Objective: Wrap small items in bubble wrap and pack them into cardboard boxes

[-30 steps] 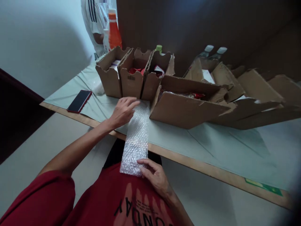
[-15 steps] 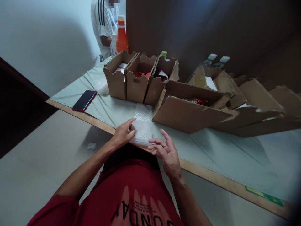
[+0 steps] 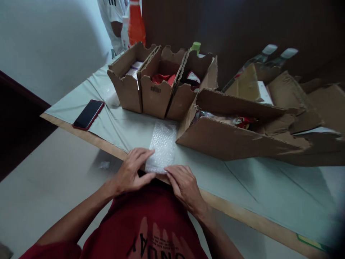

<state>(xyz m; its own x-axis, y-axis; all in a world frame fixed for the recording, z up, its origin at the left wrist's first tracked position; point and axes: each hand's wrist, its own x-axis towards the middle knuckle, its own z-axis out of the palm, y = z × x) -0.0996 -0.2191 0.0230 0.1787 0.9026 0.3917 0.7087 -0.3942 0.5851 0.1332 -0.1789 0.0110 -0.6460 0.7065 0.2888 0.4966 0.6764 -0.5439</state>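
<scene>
A clear bubble wrap pouch (image 3: 162, 145) lies flat at the front edge of the cloth-covered table. My left hand (image 3: 132, 171) rests along its left side, fingers stretched out and thumb apart, with the fingertips touching the pouch. At the near right corner, my right hand (image 3: 184, 185) pinches the plastic between thumb and fingers. Whether anything is inside the pouch I cannot tell.
Behind the pouch stand several cardboard bins, among them a left one (image 3: 128, 91) and a long one (image 3: 229, 138) to the right. A phone (image 3: 88, 114) lies at the left, near a crumpled plastic piece (image 3: 111, 95). An orange bottle (image 3: 136, 25) and a person's sleeve (image 3: 116, 12) show at the back.
My right hand has come down from hovering and closed on the pouch's near right corner. My left hand has shifted left and nearer to me. The view has tilted and moved closer.
</scene>
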